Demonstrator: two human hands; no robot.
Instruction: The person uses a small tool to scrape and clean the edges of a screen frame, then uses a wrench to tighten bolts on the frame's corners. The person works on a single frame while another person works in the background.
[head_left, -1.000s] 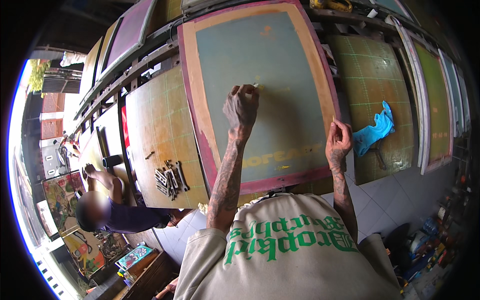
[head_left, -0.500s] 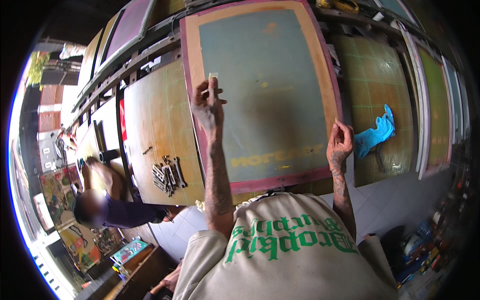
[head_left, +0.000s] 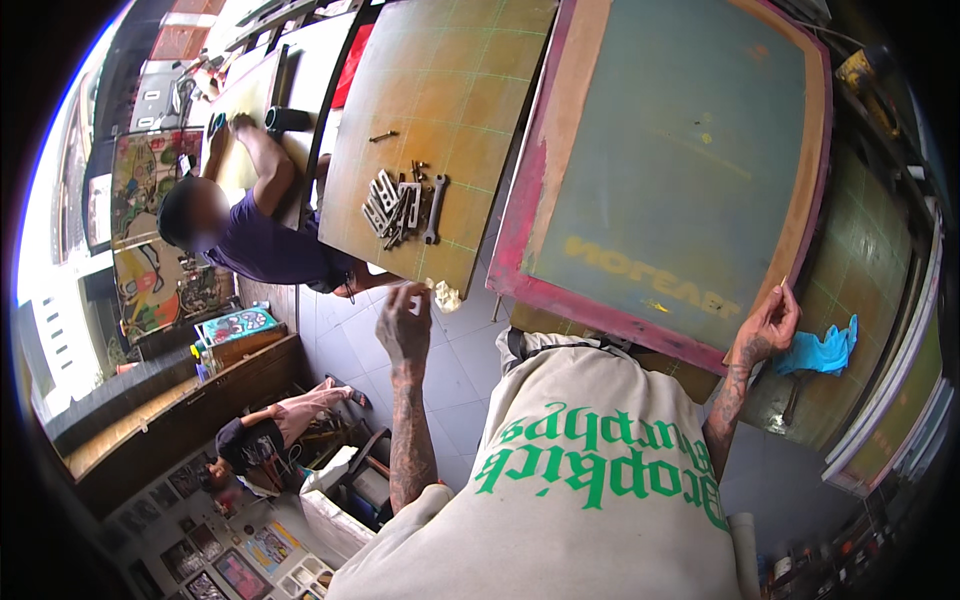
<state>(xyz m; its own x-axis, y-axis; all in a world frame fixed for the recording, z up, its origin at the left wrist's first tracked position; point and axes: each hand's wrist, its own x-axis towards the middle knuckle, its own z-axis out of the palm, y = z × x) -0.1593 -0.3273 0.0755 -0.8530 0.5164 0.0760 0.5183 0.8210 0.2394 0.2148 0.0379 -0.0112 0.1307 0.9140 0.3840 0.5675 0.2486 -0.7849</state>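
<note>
A large printing screen (head_left: 670,160) with a teal mesh and a pink-stained wooden frame lies on the counter (head_left: 870,270). The right hand (head_left: 768,325) rests on its lower right corner, fingers pinched on the frame edge. The left hand (head_left: 404,325), off the screen, has its fingers closed around a small crumpled white wad (head_left: 444,295), just below a yellow board (head_left: 440,110) carrying wrenches (head_left: 400,205).

The person wears a loose beige short-sleeved cotton T-shirt (head_left: 600,480) with green lettering printed across the chest. Dark tattoos cover both bare forearms down to the left hand (head_left: 405,325) and right hand (head_left: 768,325).
</note>
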